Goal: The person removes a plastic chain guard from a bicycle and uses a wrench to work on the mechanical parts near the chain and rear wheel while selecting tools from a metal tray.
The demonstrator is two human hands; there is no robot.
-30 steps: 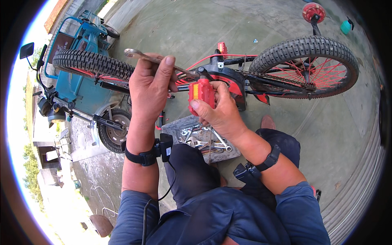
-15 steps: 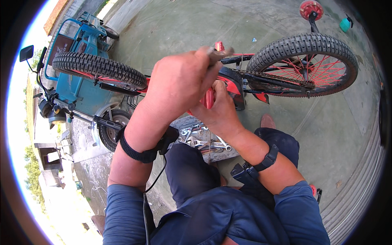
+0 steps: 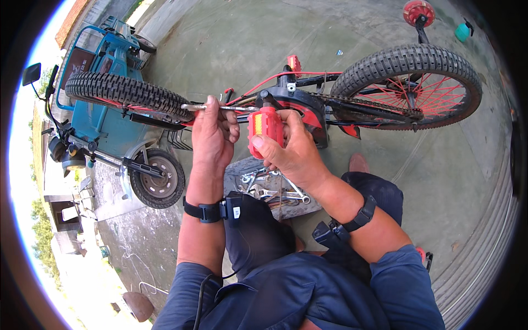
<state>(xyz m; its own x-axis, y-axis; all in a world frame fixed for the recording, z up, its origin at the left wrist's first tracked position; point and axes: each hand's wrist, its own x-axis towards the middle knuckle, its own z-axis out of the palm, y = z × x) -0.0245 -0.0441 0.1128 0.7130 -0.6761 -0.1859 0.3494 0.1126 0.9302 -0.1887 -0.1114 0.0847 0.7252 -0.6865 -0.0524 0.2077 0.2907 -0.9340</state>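
Observation:
A child's bicycle with a red and black frame (image 3: 314, 120) lies across the view in front of me. My right hand (image 3: 297, 149) is closed round its red pedal (image 3: 265, 132), thumb on the near face and fingers behind. The pedal sits at the end of a dark crank arm (image 3: 268, 99). To the left of it, my left hand (image 3: 212, 137) grips a thin metal wrench (image 3: 240, 108), thumb pointing up along it. The wrench lies roughly level, its right end at the pedal's axle by the crank. Whether its jaw sits on the axle, I cannot tell.
Several wrenches (image 3: 269, 192) lie on a grey board (image 3: 308, 208) below my hands. The knobbly front tyre (image 3: 132, 93) is at left, the rear tyre (image 3: 407, 66) at right with a training wheel (image 3: 419, 12). A blue three-wheeler (image 3: 104, 124) stands left; a green spray bottle (image 3: 463, 32) stands far right.
My left hand has come down and to the left with the wrench, which has swung from above the pedal to a level position. My right hand has stayed at the pedal, now uncovered.

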